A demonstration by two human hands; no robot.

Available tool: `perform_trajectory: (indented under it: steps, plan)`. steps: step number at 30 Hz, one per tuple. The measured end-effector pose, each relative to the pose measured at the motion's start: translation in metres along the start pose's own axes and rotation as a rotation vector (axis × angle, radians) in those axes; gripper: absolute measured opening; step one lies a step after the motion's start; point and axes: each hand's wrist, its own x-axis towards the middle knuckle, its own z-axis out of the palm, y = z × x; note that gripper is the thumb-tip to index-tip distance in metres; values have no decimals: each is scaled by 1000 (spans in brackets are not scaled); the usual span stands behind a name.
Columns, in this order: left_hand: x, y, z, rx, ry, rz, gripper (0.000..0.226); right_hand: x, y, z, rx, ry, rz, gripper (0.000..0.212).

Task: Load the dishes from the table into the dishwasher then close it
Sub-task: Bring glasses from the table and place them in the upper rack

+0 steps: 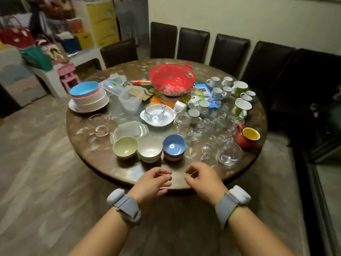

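Head view: the dishes sit untouched on the round table, so by my reading the task has barely begun — nothing is carried and no dishwasher is in view. Nearest the person stand 3 bowl stacks in a row: a green bowl, a white bowl and a blue bowl, the last nested on a pink one. Behind them lie a clear dish and a glass cup on a white plate. A plate stack topped in blue sits at the far left, a cluster of glasses and mugs fills the right side, and a red mug stands by the right edge.

The left hand and right hand hover over the near table edge, fingers loosely curled, holding nothing. The bowl row lies just beyond the fingertips, apart from both hands — the white and blue stacks are closest.

Further out, a red basket occupies the far middle, and dark chairs line the wall.
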Motion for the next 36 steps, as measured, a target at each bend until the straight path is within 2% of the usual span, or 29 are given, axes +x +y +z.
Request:
perform_trajectory:
  steps: [5, 11, 20, 22, 24, 27, 29, 32, 36]
  plan:
    - [56, 23, 47, 99, -112, 5, 18, 32, 40, -26, 14, 51, 121, 13]
    - [130, 39, 112, 280, -195, 2, 17, 93, 105, -66, 54, 73, 118, 9]
    - [214, 73, 165, 548, 32, 168, 12, 190, 196, -144, -64, -25, 3, 15]
    - [228, 81, 182, 651, 86, 232, 16, 212, 218, -164, -138, -60, -7, 20]
    - [245, 88, 197, 811, 104, 283, 27, 232, 233, -177, -233, -163, -8, 31]
    - [264, 96, 210, 1133, 29, 352, 42, 247, 239, -182, -305, -292, -72, 46]
    - [280, 102, 214, 1260, -37, 368, 48, 259, 238, -179, -343, -359, -130, 54]
    - [304, 104, 219, 1341, -119, 373, 50, 278, 241, -165, -411, -452, -191, 62]
    - [331, 104, 228, 1376, -260, 272, 55, 291, 244, -151, -473, -499, -179, 52]
